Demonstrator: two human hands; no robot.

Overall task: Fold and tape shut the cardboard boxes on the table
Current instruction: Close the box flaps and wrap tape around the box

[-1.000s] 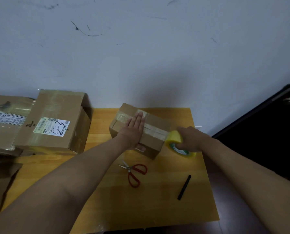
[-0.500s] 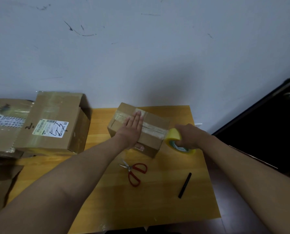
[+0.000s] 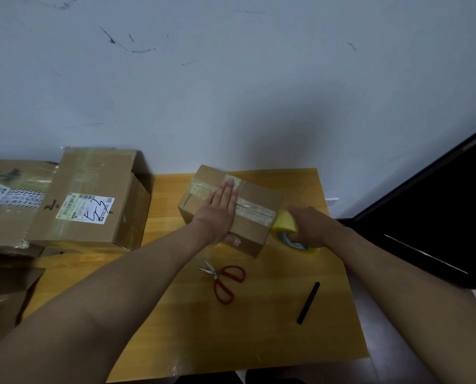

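Observation:
A small cardboard box (image 3: 255, 232) sits at the back middle of the wooden table (image 3: 198, 333), its top flaps closed under a strip of clear tape. My left hand (image 3: 220, 210) lies flat on the box top with straight fingers pressing the tape, the thumb hanging over the near side. My right hand (image 3: 311, 227) grips a yellow tape roll (image 3: 285, 227) at the box's right edge, with tape running from the roll onto the box top.
Red-handled scissors (image 3: 224, 279) and a black pen (image 3: 308, 302) lie in front of the box. A larger labelled box (image 3: 93, 198) stands at the left, with more cardboard (image 3: 7, 195) beyond it. The wall is close behind; the table's right edge drops to the floor.
Both hands and the box stay almost where they were. The view has shifted slightly.

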